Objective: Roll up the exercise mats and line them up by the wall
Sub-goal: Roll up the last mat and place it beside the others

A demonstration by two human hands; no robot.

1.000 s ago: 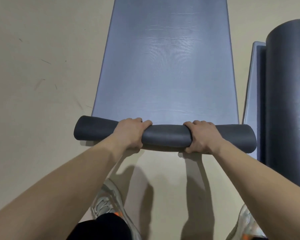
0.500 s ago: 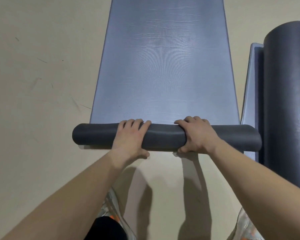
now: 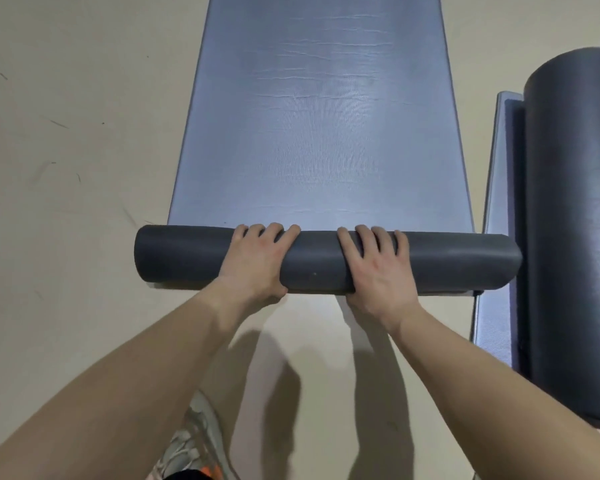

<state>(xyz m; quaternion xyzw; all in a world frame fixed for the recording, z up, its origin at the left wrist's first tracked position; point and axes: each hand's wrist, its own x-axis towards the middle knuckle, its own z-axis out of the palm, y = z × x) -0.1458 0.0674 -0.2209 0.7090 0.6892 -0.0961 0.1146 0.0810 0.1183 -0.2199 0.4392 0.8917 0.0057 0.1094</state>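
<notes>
A blue-grey exercise mat [image 3: 321, 133] lies flat on the beige floor and runs away from me. Its near end is wound into a dark grey roll [image 3: 312, 261] lying crosswise. My left hand [image 3: 257, 261] rests on the roll left of its middle, palm down, fingers draped over the top. My right hand [image 3: 378, 268] lies beside it on the right, fingers spread over the roll in the same way. Both thumbs sit at the near side of the roll.
A fully rolled dark mat [image 3: 575, 237] lies lengthwise at the right, on top of another flat mat [image 3: 496, 202]. The end of my roll nearly touches it. My shoe [image 3: 191, 441] shows at the bottom. Bare floor [image 3: 66, 168] spreads to the left.
The roll has grown thicker and moved away from me along the mat. Both hands shifted from gripping its near side to lying flat over its top.
</notes>
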